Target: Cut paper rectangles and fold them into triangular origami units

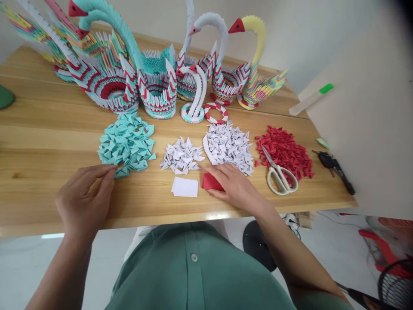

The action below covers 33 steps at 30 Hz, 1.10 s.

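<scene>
My left hand (85, 196) is at the near edge of a pile of teal folded paper pieces (127, 140). Its thumb and fingertips pinch together at a teal piece (122, 173) on the table. My right hand (234, 187) curls over a small stack of red paper rectangles (211, 182), its thumb on the near side; part of the stack is hidden beneath the palm. Left of it lie a few white paper rectangles (185, 187). Beyond are a small white pile (181, 156) and a larger white pile (230, 144), with a curved white strip of joined pieces (209, 150) along its left edge.
White-handled scissors (280, 176) rest against a red pile (287, 150). Several folded-paper swans (158, 92) line the back. A red-and-white ring (216, 113) stands before them. A green-capped tube (311, 100), keys (325, 160) and a black pen (343, 177) lie right.
</scene>
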Tool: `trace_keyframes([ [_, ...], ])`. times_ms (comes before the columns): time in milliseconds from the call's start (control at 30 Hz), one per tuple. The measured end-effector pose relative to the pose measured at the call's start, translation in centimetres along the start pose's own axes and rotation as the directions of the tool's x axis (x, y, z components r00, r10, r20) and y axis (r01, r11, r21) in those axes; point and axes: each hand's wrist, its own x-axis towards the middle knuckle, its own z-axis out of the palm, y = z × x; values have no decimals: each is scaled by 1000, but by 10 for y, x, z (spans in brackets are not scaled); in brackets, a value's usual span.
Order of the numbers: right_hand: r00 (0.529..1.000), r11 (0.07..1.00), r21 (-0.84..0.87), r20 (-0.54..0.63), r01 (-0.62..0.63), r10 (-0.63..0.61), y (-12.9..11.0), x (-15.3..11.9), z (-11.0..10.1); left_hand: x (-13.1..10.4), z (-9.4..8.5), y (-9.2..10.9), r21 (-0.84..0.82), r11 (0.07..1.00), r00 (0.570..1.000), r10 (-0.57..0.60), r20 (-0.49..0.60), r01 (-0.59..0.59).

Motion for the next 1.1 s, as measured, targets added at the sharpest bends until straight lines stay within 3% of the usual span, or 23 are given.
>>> trace_keyframes([
  [233,1000,1000,0,-19,9,-9,-2,-11,-9,1,0,-1,0,1000,1000,2,-10,-2],
  [400,974,996,-7,-207,90,-89,-28,-2,-1,1,-1,0,-4,1000,1000,7,-9,-7],
  [500,961,998,-3,-271,58,-57,-45,5,15,1,-1,1,-9,1000,1000,-5,-4,5],
  [667,958,999,-40,-286,11,-22,-57,3,30,3,-1,1,-37,999,1000,2,12,-2],
  [767,953,997,-60,-293,55,-70,-56,0,30,3,-2,2,-53,998,1000,17,2,-17],
  [900,961,999,4,-272,48,-45,-52,3,27,-3,-1,6,-86,995,999,54,0,-54],
  [1100,964,993,98,-262,70,-42,-45,11,24,-17,5,30,-236,966,982,140,130,-106],
])
